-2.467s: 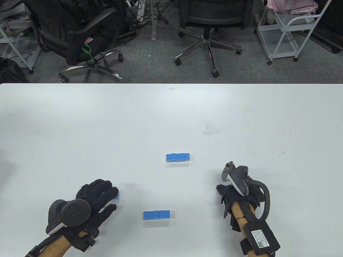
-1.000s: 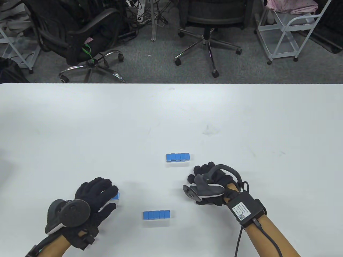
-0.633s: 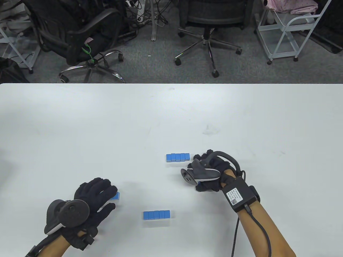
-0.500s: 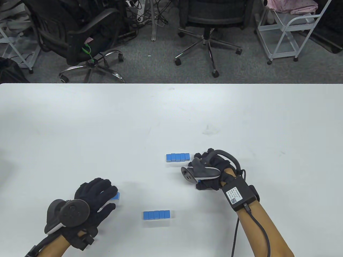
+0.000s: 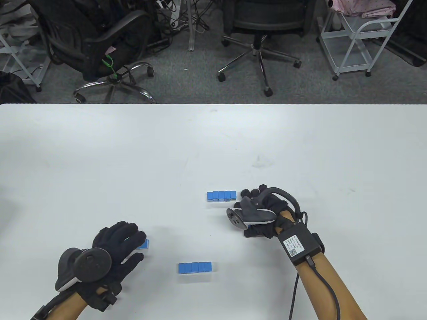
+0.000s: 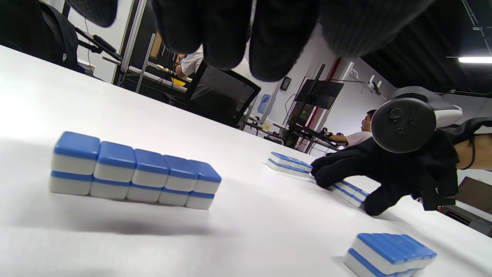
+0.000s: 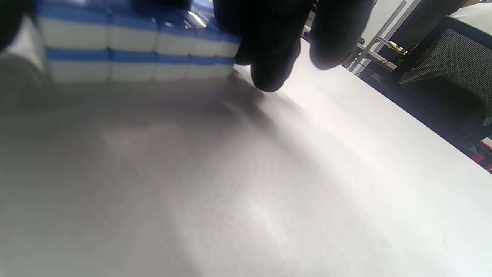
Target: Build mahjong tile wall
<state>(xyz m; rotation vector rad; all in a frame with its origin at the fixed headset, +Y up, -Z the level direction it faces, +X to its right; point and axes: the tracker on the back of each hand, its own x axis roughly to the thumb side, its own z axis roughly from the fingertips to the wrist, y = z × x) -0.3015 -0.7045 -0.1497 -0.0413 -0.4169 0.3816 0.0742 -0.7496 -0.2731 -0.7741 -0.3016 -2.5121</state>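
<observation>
Blue-and-white mahjong tiles stand in two-layer blocks on the white table point(image 5: 133, 150). My right hand point(image 5: 248, 213) grips one block point(image 7: 134, 42) from above, just right of the far block point(image 5: 222, 195); only a blue sliver of it shows in the table view point(image 5: 249, 227). In the left wrist view, fingers and thumb wrap this block point(image 6: 348, 191). My left hand point(image 5: 138, 247) is spread, its fingertips point(image 6: 269, 38) hovering over another block point(image 6: 134, 171) that peeks out in the table view point(image 5: 144, 244). A near block point(image 5: 195, 267) stands between the hands.
The table's far edge point(image 5: 213, 104) runs across the table view. Beyond it stand two office chairs point(image 5: 263, 20) point(image 5: 96, 43) and a white cart point(image 5: 360, 36). A cable point(image 5: 297, 293) trails from the right wrist.
My right hand turned palm down and slid its block left and away, up beside the far block; in the last half second it hardly moved. My left hand stayed still.
</observation>
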